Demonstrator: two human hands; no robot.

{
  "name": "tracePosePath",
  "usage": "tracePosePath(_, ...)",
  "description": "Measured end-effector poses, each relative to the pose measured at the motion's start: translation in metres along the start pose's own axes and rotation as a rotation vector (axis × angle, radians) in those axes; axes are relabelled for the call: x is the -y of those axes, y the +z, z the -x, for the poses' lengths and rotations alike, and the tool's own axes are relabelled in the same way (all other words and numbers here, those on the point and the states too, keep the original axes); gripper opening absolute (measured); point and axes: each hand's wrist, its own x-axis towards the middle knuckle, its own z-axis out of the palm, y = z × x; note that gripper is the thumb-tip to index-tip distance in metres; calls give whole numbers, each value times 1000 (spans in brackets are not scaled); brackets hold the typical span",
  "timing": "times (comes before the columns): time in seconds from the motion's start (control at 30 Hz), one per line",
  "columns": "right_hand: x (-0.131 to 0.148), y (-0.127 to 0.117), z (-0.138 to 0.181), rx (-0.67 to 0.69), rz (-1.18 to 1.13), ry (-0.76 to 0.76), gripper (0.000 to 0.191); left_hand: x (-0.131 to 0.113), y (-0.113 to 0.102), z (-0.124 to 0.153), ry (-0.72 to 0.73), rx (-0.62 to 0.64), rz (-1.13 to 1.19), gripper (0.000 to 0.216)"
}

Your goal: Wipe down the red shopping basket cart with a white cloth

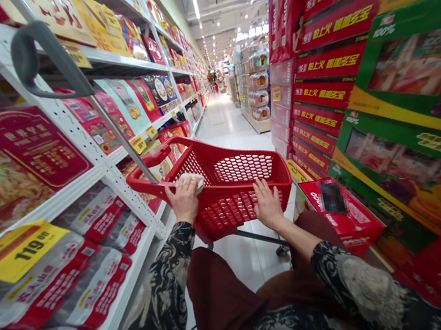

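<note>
A red plastic shopping basket [242,166] on a wheeled frame stands in front of my knees, tilted and with perforated walls. A metal pole with a grey loop handle [82,84] rises from its left end. My left hand [185,199] is closed on a crumpled white cloth [193,182], which it presses against the basket's rim near the pole. Against the near wall lies my right hand [267,205], fingers stretched out towards the top rim and nothing seen in them. The basket's floor is mostly hidden by the near wall.
White shelves [120,177] with boxed and bottled goods line the left side. Stacked red drink cartons [322,90] and green juice boxes [420,112] rise close on the right. A red carton [354,221] sits low beside my right knee. The tiled aisle [225,113] runs ahead, with people far off.
</note>
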Motion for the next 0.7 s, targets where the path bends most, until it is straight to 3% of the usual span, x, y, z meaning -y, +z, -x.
tracePosePath(0.17,3,-1,0,8,-14,-13,67,-44,22,13,123,103,63,41)
tracePosePath(0.4,-11,0,3,-8,-27,52,66,-37,20,12,69,57,40,39)
tracePosePath(0.6,-15,4,-1,-22,-49,36,66,-101,33,24,228,193,115,40)
tracePosePath(0.7,-21,5,-2,-38,-65,21,65,-114,33,24,223,204,140,39)
